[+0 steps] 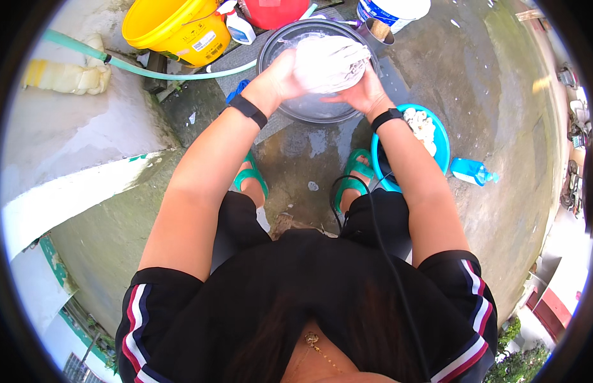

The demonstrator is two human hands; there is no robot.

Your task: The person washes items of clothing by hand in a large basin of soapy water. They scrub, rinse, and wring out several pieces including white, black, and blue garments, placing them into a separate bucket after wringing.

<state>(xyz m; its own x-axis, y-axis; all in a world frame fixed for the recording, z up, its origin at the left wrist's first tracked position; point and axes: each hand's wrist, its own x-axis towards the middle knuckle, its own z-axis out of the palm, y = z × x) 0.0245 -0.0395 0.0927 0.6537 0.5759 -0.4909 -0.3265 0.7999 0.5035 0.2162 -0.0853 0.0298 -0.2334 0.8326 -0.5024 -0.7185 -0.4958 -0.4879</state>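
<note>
A bundled white cloth (329, 64) is held up between my two hands, over a round basin with a dark rim (320, 116). My left hand (289, 74) presses against the bundle's left side. Against its lower right side rests my right hand (363, 91), with the fingers partly under the cloth. The basin seems to hold cloudy water, partly hidden by the cloth and hands. To the right of the basin, a turquoise tub (444, 143) contains crumpled white pieces (420, 127) and something dark, partly covered by my right forearm.
A yellow bucket (200, 43), a white spray bottle (240, 28) and a red container (272, 12) stand beyond the basin. A green hose (157, 75) crosses at left. Near the basin's right rim are a metal cup (378, 36) and a white-and-blue bucket (392, 12). A blue bottle (471, 171) lies right of the tub.
</note>
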